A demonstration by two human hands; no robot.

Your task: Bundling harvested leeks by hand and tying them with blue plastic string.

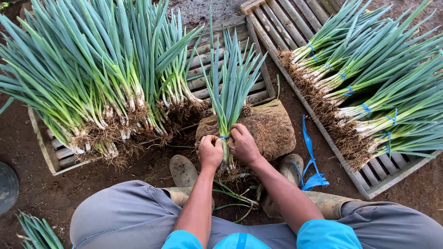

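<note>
- Green onions [92,78] lie loose in a big pile on a wooden crate [44,150] at the left.
- Left hand [211,151] and right hand [243,144] are both closed around one onion bunch [229,87], side by side at its blue tie [224,137].
- That bunch stands between the hands, leaves pointing away, roots toward the person.
- Tied bundles [374,87] lie at the right.

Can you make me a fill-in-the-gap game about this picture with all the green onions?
1. The left hand and right hand grip one bunch of green onions that has a ____ band around it.
2. That bunch rests on a brown ____ between the person's boots.
3. The tied bundles lie on a wooden pallet on the person's ____ side.
4. The spare blue strips lie on the ____.

Missing words: blue; stone; right; soil
</note>
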